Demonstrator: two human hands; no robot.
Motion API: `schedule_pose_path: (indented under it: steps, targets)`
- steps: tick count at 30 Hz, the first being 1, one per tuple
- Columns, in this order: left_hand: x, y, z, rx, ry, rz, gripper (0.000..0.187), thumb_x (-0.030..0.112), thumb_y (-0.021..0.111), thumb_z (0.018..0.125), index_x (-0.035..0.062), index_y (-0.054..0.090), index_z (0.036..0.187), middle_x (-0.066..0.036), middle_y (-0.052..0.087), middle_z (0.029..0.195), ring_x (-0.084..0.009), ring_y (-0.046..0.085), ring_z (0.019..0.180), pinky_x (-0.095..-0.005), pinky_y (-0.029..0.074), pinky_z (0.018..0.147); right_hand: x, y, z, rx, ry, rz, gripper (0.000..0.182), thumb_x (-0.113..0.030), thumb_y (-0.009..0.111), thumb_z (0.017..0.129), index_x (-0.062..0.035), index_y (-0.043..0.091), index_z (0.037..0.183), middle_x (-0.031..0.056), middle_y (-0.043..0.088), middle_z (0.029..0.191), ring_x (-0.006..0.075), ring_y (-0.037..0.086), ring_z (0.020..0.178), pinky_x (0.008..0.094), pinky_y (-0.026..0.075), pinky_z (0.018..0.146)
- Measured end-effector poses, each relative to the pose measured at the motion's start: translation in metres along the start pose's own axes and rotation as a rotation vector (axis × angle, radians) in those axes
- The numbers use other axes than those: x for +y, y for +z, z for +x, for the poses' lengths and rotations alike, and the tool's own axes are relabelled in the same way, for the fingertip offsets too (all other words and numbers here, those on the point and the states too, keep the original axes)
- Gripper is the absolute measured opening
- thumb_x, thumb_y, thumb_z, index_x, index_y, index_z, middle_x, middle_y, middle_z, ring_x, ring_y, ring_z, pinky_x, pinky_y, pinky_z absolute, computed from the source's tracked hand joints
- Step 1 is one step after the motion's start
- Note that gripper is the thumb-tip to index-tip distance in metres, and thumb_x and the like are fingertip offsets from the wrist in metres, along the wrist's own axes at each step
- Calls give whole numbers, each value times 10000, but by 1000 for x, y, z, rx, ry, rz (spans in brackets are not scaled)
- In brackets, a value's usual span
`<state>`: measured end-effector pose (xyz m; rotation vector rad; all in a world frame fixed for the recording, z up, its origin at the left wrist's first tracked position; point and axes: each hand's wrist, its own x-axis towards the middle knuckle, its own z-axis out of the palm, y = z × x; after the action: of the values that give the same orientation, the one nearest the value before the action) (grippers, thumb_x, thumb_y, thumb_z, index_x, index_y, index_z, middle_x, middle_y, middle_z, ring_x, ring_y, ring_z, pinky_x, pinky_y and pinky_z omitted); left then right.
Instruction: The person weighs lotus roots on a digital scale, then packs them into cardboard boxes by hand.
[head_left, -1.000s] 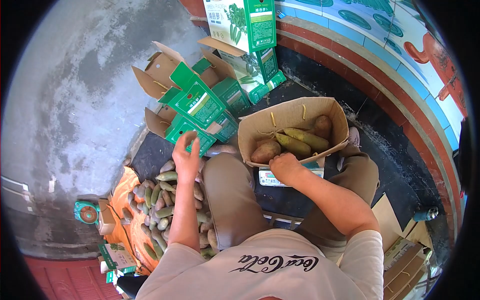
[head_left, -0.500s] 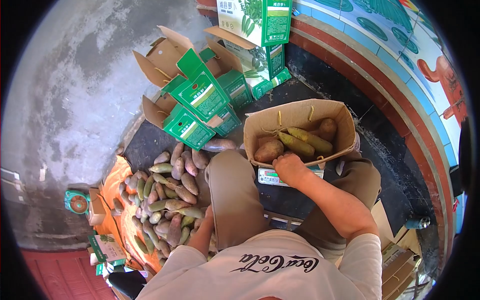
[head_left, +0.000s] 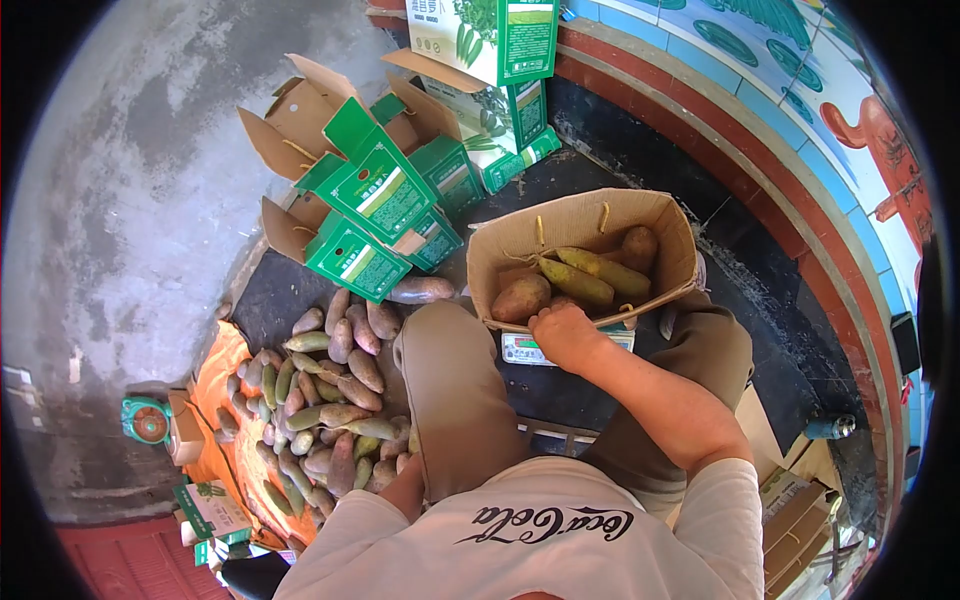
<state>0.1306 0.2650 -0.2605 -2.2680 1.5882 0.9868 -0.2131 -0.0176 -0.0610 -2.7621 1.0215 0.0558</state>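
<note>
An open cardboard box (head_left: 480, 262) stands tilted on a small digital scale (head_left: 520, 348) between my knees. Inside lie long green radishes (head_left: 578, 284) and brownish, rounder roots (head_left: 522, 298). My right hand (head_left: 566, 334) is at the box's front rim, its fingers curled over the edge; the fingertips are partly hidden. Down at my left side, my left hand (head_left: 408, 484) is mostly hidden beside my knee, close to the heap of green and reddish-brown radishes (head_left: 340, 400). What it touches does not show.
Green printed cartons (head_left: 380, 200) with raised flaps stand ahead to the left, and more cartons (head_left: 510, 50) are stacked behind them. Orange cloth (head_left: 212, 375) lies under the heap. A small fan (head_left: 146, 420) is at far left. A flask (head_left: 830, 427) lies at right.
The whole view has shifted slightly, moving things leftward. My left hand has drawn back toward my body and is now more hidden by the knee. My right hand stays at the box rim.
</note>
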Motion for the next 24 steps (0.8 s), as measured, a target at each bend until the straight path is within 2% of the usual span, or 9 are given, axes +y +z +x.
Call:
schedule_pose_path:
  steps: [11,24]
  targets:
    - [3,3,1,-14,-7,8,272,156,598,801,5,603,1027,-213,629,940,-390,603,905,-450,480,777,-1,6,1,23,21,-3,132,-97,567,743,-48,642,840,123,652,824,264,641,795,366,491,692]
    - [5,-43,33,77,-31,33,310,163,612,791,5,589,1056,-214,619,977,-383,594,932,-444,473,799,-2,10,-1,86,22,-23,122,-118,571,736,-63,634,825,123,645,796,260,645,755,361,494,660]
